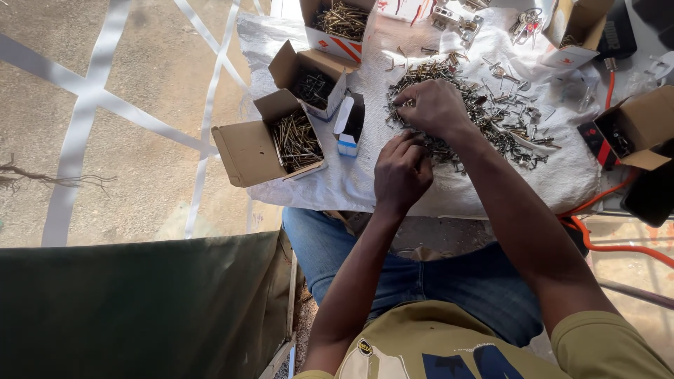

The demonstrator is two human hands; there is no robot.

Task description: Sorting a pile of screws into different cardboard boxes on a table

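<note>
Fingers [414, 151] of my left hand [401, 172] curl down at the near edge of the loose screw pile [467, 112]; whether they pinch anything I cannot tell. My right hand [435, 107], at one o'clock from it, rests on the heap, fingertips bunched, grip hidden. I judge the screws light, stiff and sharp, best pinched by the shank. At ten o'clock stand open cartons of screws [295, 140] and a small blue-white box [349, 126]; at three, a brown box [635, 126] and orange cable [611, 245] crowd the cloth-covered surface [351, 186].
</note>
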